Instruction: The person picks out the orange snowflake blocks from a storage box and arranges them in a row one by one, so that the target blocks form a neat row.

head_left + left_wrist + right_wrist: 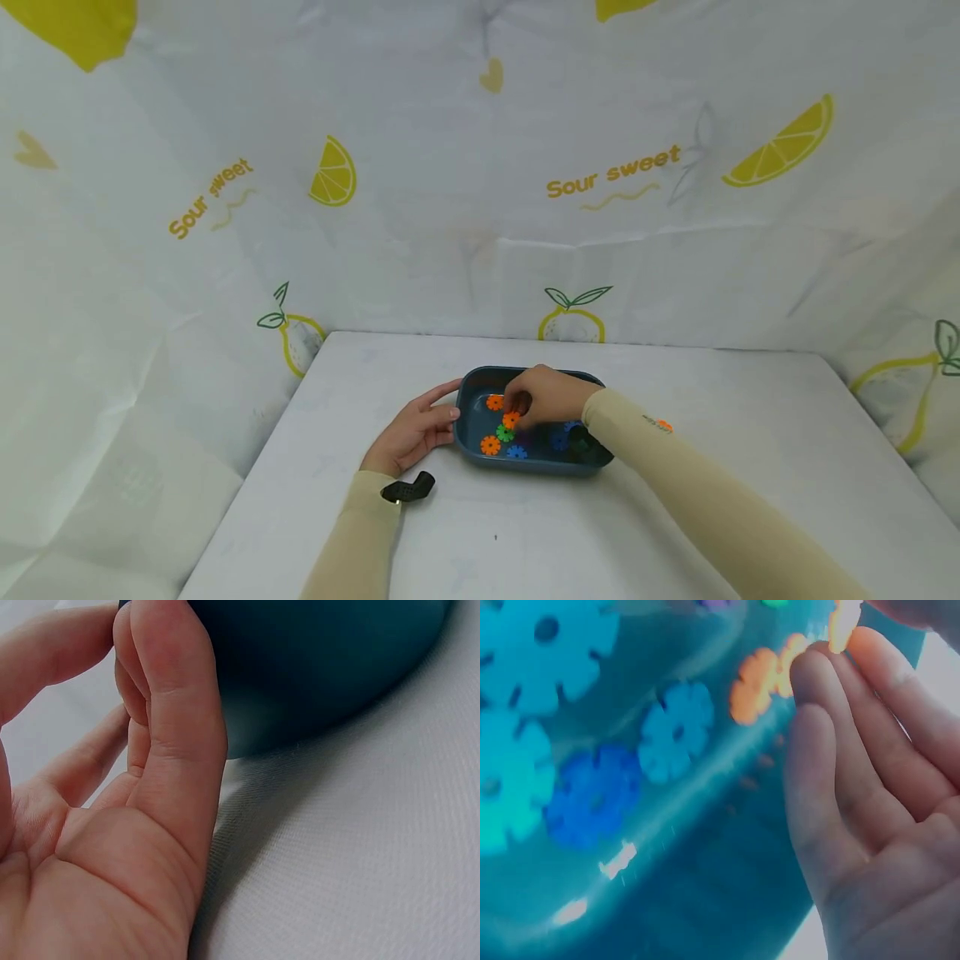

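Note:
A dark blue-green oval tray (525,468) holds several notched plastic discs. My left hand (412,432) rests at the tray's left end, thumb at the rim and index finger stretched toward the far corner. In the left wrist view, the left hand (142,802) lies against the outer wall (315,667). Reaching over the far side, my right hand (551,394) pinches an orange disc (512,419) above a green disc (506,433). The right wrist view shows that orange disc (845,622) edge-on at the fingertips.
Inside the tray lie more orange discs (491,446) and blue discs (517,452), some hidden by the right arm. An orange piece (663,425) shows just beyond the right sleeve (697,492). The white table (495,567) meets a lemon-print cloth (450,283) behind.

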### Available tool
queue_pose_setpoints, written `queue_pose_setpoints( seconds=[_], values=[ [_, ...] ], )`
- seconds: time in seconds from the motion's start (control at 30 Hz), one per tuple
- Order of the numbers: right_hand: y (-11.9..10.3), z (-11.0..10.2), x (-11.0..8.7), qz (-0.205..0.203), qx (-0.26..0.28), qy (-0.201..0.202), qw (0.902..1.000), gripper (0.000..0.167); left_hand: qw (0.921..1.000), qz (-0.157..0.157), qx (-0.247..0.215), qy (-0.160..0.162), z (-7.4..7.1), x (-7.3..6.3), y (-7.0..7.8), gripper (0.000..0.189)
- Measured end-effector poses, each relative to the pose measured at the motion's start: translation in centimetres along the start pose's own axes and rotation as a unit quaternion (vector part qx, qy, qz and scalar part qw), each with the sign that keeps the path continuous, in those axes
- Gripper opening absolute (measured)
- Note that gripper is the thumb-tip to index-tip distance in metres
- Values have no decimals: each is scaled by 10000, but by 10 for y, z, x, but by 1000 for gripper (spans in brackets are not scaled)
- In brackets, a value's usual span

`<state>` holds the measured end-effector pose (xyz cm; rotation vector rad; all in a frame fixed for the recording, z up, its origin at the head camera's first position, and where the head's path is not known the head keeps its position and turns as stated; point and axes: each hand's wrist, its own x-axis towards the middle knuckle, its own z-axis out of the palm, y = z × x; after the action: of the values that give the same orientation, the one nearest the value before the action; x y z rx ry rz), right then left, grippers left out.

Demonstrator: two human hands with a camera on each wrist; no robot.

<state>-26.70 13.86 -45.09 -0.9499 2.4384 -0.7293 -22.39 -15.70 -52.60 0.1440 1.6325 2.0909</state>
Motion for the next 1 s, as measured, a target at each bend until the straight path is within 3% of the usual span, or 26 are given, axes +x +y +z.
queue_pose_setpoints(
  seconds=[0.2, 0.4, 0.7, 1.0],
  values=[
    [4, -17, -24, 291, 147, 320, 9990, 20, 10000, -1, 21, -58, 3, -2, 1, 64],
    [13, -34, -62, 504, 517, 878, 9935, 20, 10000, 27, 67, -52, 1, -1, -1, 65],
    [44, -37, -116, 834, 1033, 1777, 9751, 27, 9996, 83, 260, -34, -5, 0, -5, 66],
    [84, -25, -171, 1516, 895, 2474, 9528, 27, 9998, 27, 211, 15, -2, 0, -5, 65]
  ],
)
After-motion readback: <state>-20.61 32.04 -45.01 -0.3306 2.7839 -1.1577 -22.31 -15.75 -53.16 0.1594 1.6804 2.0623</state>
